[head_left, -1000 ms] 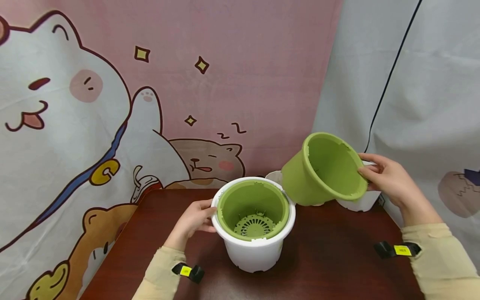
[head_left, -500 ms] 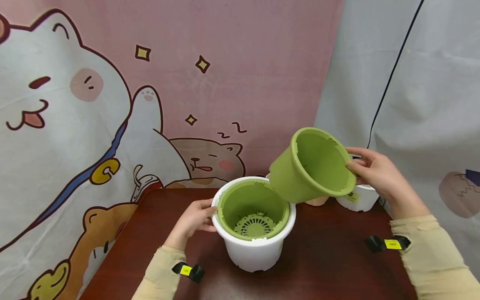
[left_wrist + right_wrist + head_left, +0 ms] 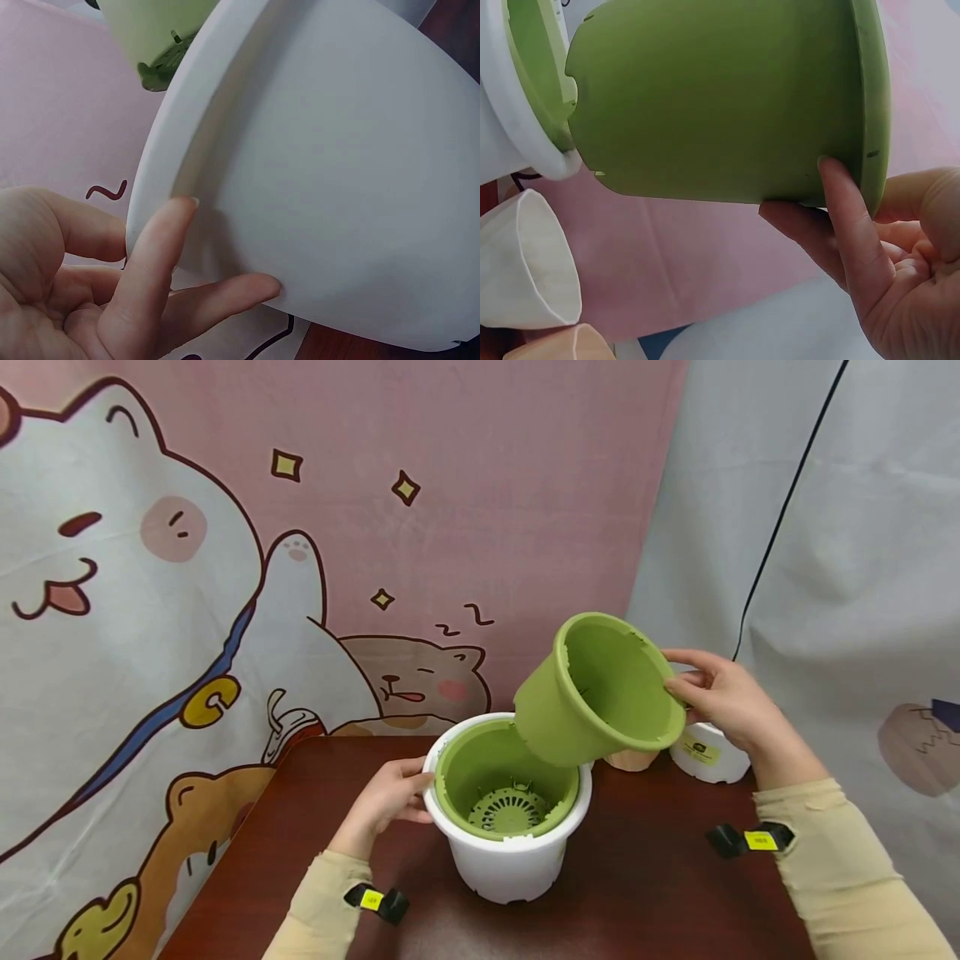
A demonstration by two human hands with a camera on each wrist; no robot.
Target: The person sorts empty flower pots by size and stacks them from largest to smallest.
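On the dark wooden tabletop (image 3: 315, 827), the left hand (image 3: 386, 802) rests against the white pot (image 3: 510, 860) — its grip spread, straight fingers (image 3: 150, 270) touching the wall under the rim. A green liner (image 3: 504, 781) sits inside that pot. Just above its right rim, the right hand (image 3: 723, 697) holds a second green pot (image 3: 592, 693) tilted in the air — grip pinching its rim, thumb inside. Behind stand a small white pot (image 3: 708, 752) and a beige cup (image 3: 632, 761).
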